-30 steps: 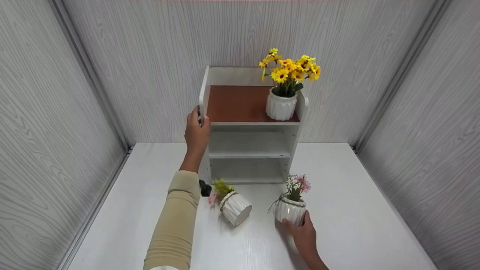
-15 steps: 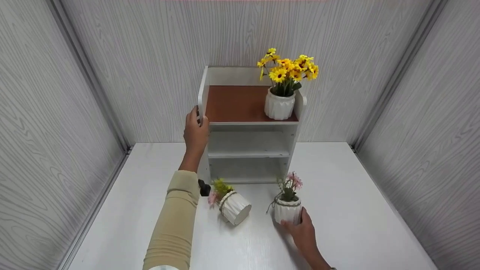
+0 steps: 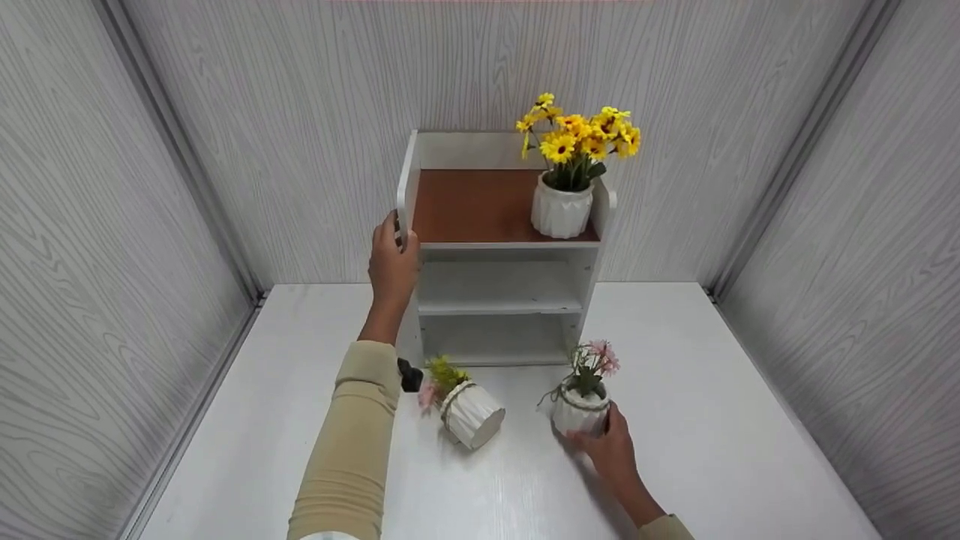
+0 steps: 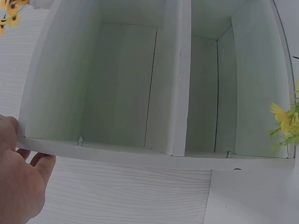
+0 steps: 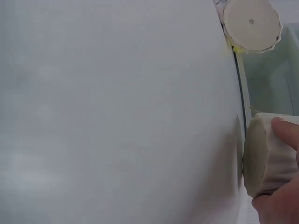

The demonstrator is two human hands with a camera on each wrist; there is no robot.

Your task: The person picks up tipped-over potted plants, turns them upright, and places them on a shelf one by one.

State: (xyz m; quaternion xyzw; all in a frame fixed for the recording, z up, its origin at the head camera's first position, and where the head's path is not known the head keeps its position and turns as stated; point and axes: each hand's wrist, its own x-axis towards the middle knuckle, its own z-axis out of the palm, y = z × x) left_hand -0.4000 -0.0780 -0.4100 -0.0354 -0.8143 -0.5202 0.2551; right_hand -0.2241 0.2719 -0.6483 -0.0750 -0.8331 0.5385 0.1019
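Pot (image 3: 577, 412) of pink flowers, near the table's middle and just to the right, clamped between thumb and fingers of the right hand (image 3: 612, 448), underside showing in the right wrist view. To its left, on its side on the table (image 3: 675, 435), a second pot (image 3: 472, 416), flowers toward the far left, base toward the near right. Farther off, left hand (image 3: 394, 266) with fingers clamped on the left side panel (image 3: 408, 181) of the shelf (image 3: 472, 206). Upright at right on the brown top, a daisy pot (image 3: 561, 210) in yellow bloom. Beyond, a wood-grain wall (image 3: 300, 142).
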